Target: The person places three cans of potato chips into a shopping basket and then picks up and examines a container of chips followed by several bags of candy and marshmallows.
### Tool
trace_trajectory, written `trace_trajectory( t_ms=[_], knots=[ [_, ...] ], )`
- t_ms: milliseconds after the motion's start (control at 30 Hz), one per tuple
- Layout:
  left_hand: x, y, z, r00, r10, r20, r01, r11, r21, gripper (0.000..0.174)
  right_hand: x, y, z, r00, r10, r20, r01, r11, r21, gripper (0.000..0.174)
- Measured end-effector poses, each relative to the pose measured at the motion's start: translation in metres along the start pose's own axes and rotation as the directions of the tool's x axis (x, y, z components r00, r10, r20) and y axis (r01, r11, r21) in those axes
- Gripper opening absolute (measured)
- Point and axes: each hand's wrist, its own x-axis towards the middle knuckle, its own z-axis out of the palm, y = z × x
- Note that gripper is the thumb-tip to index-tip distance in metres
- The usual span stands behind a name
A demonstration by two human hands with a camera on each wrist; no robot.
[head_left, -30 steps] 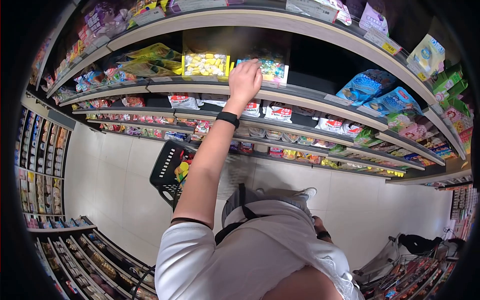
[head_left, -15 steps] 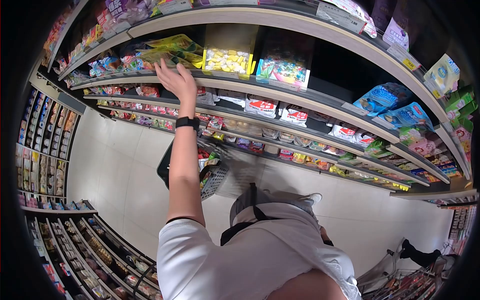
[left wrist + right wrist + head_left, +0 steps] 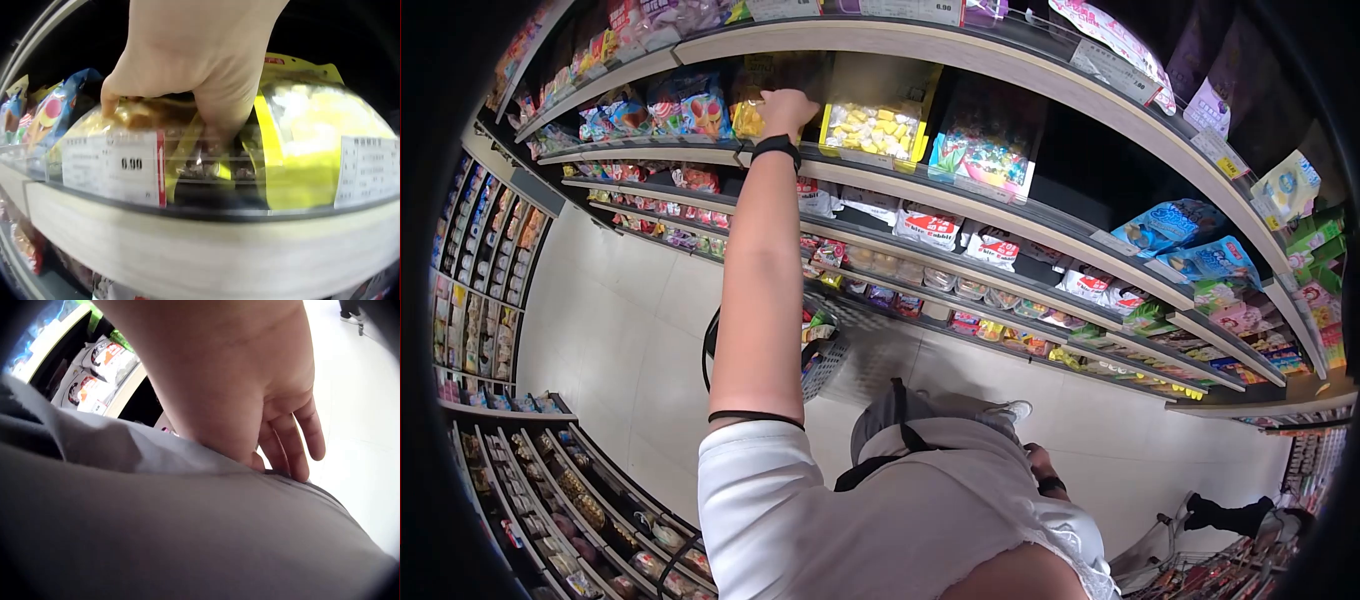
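My left hand [image 3: 787, 108] is at the shelf, its fingers bent over a yellow bag of candy [image 3: 749, 118]. In the left wrist view, the left hand [image 3: 200, 56] spans this yellow bag [image 3: 134, 115], a fingertip at its left and the thumb reaching down along its right side; the farther fingers are hidden. Right of it stands a clear-and-yellow bag of wrapped candies [image 3: 874, 128], then a bag of colourful candies [image 3: 983, 150]. My right hand [image 3: 1041, 460] hangs beside my body; in the right wrist view its fingers are loose and hold nothing, near the grey clothing [image 3: 187, 519].
Blue snack bags [image 3: 1170, 225] lie farther right on the same shelf. White-and-red candy bags [image 3: 927, 225] line the shelf below. A shopping basket [image 3: 825, 365] with goods stands on the floor, partly behind my left arm. A cart [image 3: 1200, 560] is at the lower right.
My left hand has moved left from the colourful candy bag, spread over the yellow bags, then come down onto one. The yellow bag that lay slanted at the shelf front now sits farther in.
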Motion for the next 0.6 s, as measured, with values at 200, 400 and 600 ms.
trace_trajectory(
  t_ms=[200, 400, 600],
  knots=[
    [-0.024, -0.015, 0.054, 0.905, 0.117, -0.409, -0.123, 0.992, 0.011, 0.042, -0.01, 0.042, 0.027, 0.996, 0.088, 0.034, -0.094, 0.951, 0.296, 0.043],
    [-0.024, -0.015, 0.06, 0.807, 0.062, -0.587, -0.1, 0.994, -0.032, 0.055, 0.008, 0.056, 0.047, 0.997, -0.062, -0.039, 0.067, 0.987, 0.144, 0.038],
    [-0.026, -0.02, 0.059, 0.812, 0.089, -0.576, -0.158, 0.985, -0.072, 0.059, -0.014, 0.008, 0.027, 0.994, 0.109, 0.027, -0.112, 0.966, 0.233, 0.036]
  ],
)
